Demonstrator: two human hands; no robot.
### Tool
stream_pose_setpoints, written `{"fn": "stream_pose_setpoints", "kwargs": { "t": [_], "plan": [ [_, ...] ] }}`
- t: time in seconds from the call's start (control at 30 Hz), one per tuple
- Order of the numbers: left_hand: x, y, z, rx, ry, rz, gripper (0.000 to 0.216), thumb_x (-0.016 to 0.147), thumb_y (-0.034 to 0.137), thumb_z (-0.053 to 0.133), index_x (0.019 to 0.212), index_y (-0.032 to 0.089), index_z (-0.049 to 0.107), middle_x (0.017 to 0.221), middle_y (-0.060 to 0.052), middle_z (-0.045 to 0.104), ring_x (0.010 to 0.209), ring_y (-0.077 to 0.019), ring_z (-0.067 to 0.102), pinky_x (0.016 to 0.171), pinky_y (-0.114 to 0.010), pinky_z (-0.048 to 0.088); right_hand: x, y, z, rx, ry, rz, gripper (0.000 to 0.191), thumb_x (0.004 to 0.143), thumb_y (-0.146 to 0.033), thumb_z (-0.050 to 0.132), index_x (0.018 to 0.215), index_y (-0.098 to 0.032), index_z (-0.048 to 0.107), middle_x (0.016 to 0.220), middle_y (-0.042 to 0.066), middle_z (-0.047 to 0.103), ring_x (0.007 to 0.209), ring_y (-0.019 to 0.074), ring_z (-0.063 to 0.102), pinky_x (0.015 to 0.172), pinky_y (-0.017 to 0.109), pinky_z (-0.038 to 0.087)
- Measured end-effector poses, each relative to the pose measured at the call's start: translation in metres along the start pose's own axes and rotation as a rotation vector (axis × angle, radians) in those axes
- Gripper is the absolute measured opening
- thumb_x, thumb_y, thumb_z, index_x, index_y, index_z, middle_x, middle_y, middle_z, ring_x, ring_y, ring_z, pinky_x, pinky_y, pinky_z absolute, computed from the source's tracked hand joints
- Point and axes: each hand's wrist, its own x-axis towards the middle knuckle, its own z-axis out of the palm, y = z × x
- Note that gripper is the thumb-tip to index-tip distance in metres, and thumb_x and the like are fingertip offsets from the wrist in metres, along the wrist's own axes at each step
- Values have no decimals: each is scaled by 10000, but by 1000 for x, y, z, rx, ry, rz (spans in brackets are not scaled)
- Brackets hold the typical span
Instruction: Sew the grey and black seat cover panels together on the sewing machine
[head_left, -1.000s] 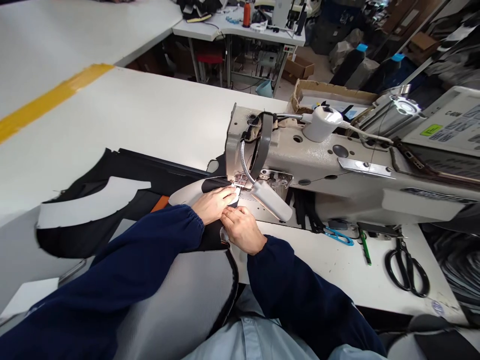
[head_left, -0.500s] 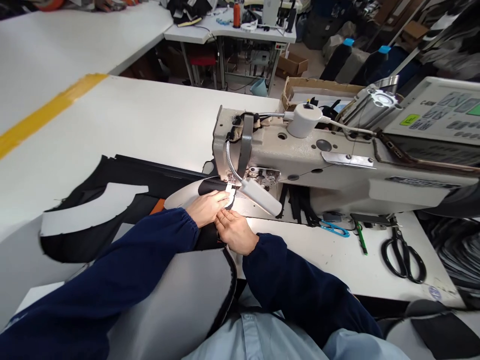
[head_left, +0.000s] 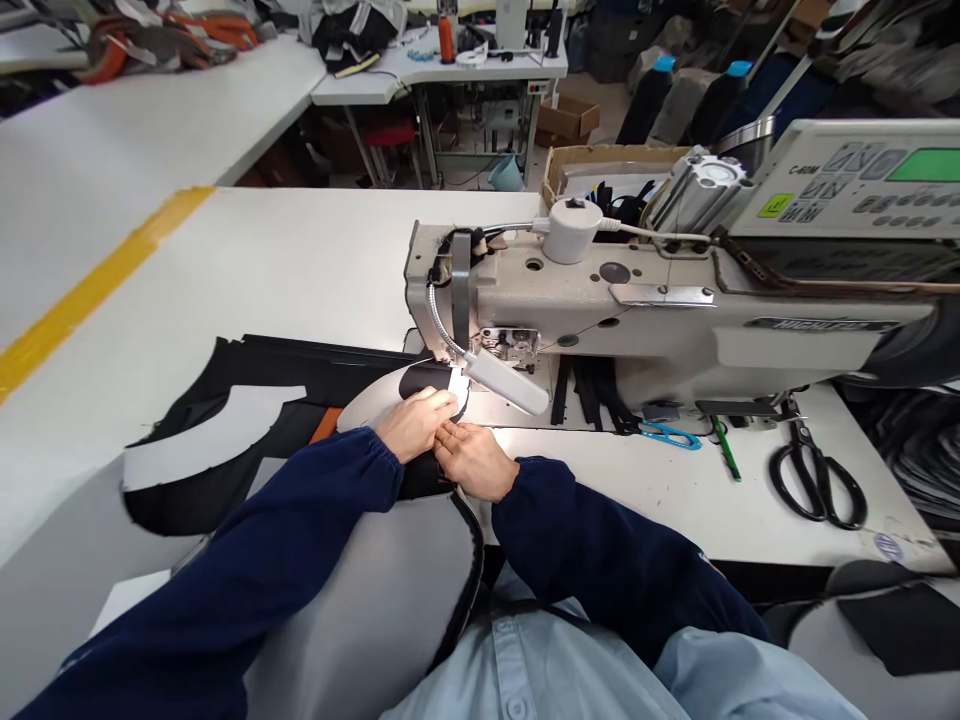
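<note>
Under the needle area of a beige sewing machine (head_left: 660,320) lies a layered fabric piece, black with light grey parts. A lit patch of white strip (head_left: 458,384) shows on it beside the presser foot. My left hand (head_left: 416,420) presses down on the fabric, fingers closed together near the strip. Just in front of it, my right hand (head_left: 474,460) curls its fingers on the fabric edge, thumb side hidden. The two hands touch at the fingertips. A grey mesh panel (head_left: 367,570) hangs toward my lap, and a curved white piece (head_left: 217,440) rests on black fabric at the left.
A white lamp head (head_left: 506,382) hangs close above my right hand. Right of it lie black strips (head_left: 585,390), blue snips (head_left: 670,434), a green pen (head_left: 726,450) and black scissors (head_left: 817,485). A control panel (head_left: 862,180) and a cardboard box (head_left: 551,170) stand behind the machine.
The camera view has shifted, so the machine sits a little farther left and higher in it. My hands keep nearly the same hold on the fabric beside the needle.
</note>
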Motion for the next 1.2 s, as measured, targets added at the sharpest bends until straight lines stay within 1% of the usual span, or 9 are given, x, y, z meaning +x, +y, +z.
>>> {"fn": "stream_pose_setpoints", "kwargs": {
  "t": [0.13, 0.2, 0.37, 0.57, 0.7, 0.83, 0.97, 1.07, 1.2],
  "plan": [
    [-2, -2, 7, -51, 101, -11, 342, 783, 43, 410, 1025, 135, 633, 1118, -87, 586, 922, -180, 509, 880, -305, 460, 0, 0, -3, 12, 12, 2, 302, 905, -58, 378, 1018, -15, 655, 1097, 199, 667, 1063, 255, 619, 803, 345, 529],
    [-1, -2, 9, -45, 114, -37, 338, 764, 37, 409, 976, 144, 650, 1079, -83, 592, 894, -177, 508, 849, -305, 459, 0, 1, -4, 41, 24, 22, 291, 905, -66, 386, 998, -37, 660, 1084, 177, 677, 1046, 236, 625, 798, 329, 527],
    [7, 5, 3, 36, 74, -135, 298, 825, 110, 428, 978, 177, 674, 1012, -94, 601, 925, -216, 504, 793, -359, 438, 0, 8, -4, 101, 37, 90, 265, 918, -88, 402, 961, -76, 664, 1038, 159, 691, 1044, 220, 621, 837, 339, 512],
    [21, 9, -7, 60, 66, -198, 326, 881, 149, 401, 1050, 172, 679, 956, -117, 614, 950, -254, 514, 825, -406, 427, 1, 24, -7, 102, 22, 115, 234, 909, -82, 433, 970, -107, 659, 1092, 127, 684, 1073, 218, 604, 889, 353, 488],
    [23, 4, -12, 62, 29, -189, 346, 857, 110, 411, 1081, 157, 670, 975, -120, 623, 953, -247, 531, 803, -370, 447, 0, 33, -8, 77, 36, 145, 204, 913, -96, 457, 954, -125, 654, 1093, 95, 685, 1068, 211, 593, 924, 353, 468],
    [19, 4, -18, 43, -22, -180, 326, 829, 74, 425, 999, 156, 691, 972, -97, 630, 940, -230, 542, 821, -340, 468, -5, 38, -6, 113, 51, 84, 215, 916, -96, 438, 943, -123, 650, 1116, 84, 672, 1068, 204, 580, 896, 335, 479],
    [23, 11, -21, 92, -51, -242, 313, 841, 78, 412, 967, 149, 690, 989, -108, 626, 963, -239, 555, 825, -342, 481, -8, 45, -3, 170, 6, 90, 229, 916, -86, 419, 953, -133, 640, 1134, 98, 654, 1091, 199, 568, 940, 345, 466],
    [26, 15, -23, 144, -75, -223, 315, 809, 59, 431, 993, 141, 673, 1023, -122, 619, 975, -238, 561, 831, -341, 481, -10, 51, -2, 206, -21, 125, 236, 921, -88, 408, 951, -151, 633, 1117, 101, 650, 1094, 184, 568, 981, 350, 450],
    [20, 12, -26, 174, -71, -215, 325, 773, 69, 472, 1041, 134, 644, 1045, -138, 605, 1016, -258, 541, 877, -381, 461, -12, 56, -2, 243, -18, 138, 247, 929, -98, 389, 973, -151, 626, 1127, 102, 643, 1126, 182, 551, 1012, 360, 437]
  ]
}}
